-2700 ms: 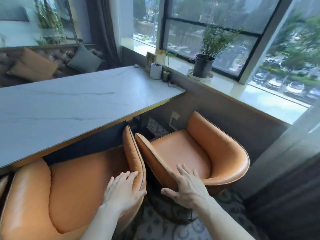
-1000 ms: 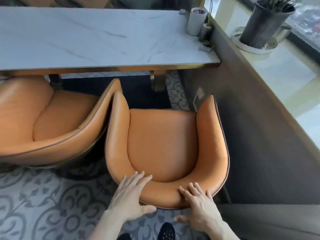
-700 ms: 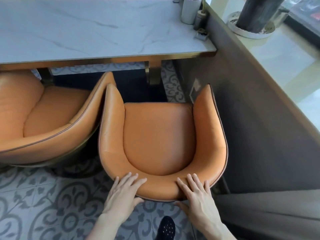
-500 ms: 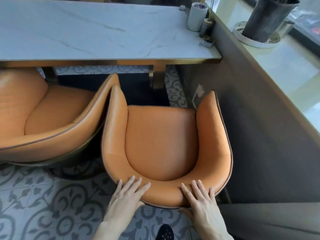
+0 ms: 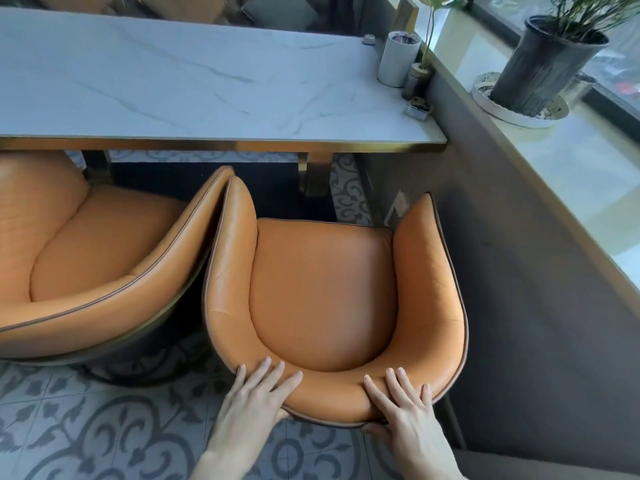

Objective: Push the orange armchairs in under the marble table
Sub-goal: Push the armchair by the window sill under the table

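The right orange armchair point(image 5: 322, 289) faces the marble table point(image 5: 194, 88), its seat front a little short of the table's gold edge. My left hand point(image 5: 258, 393) grips the left part of its curved backrest, fingers over the top and thumb behind. My right hand point(image 5: 403, 407) grips the right part of the same backrest the same way. The left orange armchair point(image 5: 93, 251) stands turned at an angle, its arm touching the right chair's arm, with its far side under the table edge.
A dark grey wall panel point(image 5: 540, 306) runs close along the right chair. A white cup point(image 5: 398, 58) and small items stand at the table's right end. A potted plant point(image 5: 543, 64) stands on the windowsill. The floor has patterned tiles point(image 5: 104, 438).
Both hands moved from the two chairs' touching arms to the right chair's backrest, which now faces the table squarely. Over the last second the hands stay on it and the view tilts up slightly.
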The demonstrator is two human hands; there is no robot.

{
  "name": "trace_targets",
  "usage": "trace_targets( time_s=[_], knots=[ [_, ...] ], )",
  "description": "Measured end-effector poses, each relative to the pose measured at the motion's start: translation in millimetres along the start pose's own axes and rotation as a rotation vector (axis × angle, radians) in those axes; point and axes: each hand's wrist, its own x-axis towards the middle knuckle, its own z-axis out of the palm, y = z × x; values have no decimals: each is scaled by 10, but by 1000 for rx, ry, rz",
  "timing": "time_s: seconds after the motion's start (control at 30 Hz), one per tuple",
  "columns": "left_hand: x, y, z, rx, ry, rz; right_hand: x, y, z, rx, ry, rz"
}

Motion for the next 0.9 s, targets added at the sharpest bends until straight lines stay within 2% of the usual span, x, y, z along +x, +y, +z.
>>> trace_targets(
  time_s=[0.27,0.47,0.9],
  knots=[
    [667,95,-97,11,42,-7,570,449,-229,-37,116,-87],
    [1115,246,-228,-6,107,-32,1000,798,-451,-74,48,-120],
    [2003,274,-500,-5,150,-84,1870,1252,-737,21,115,-176]
  ],
)
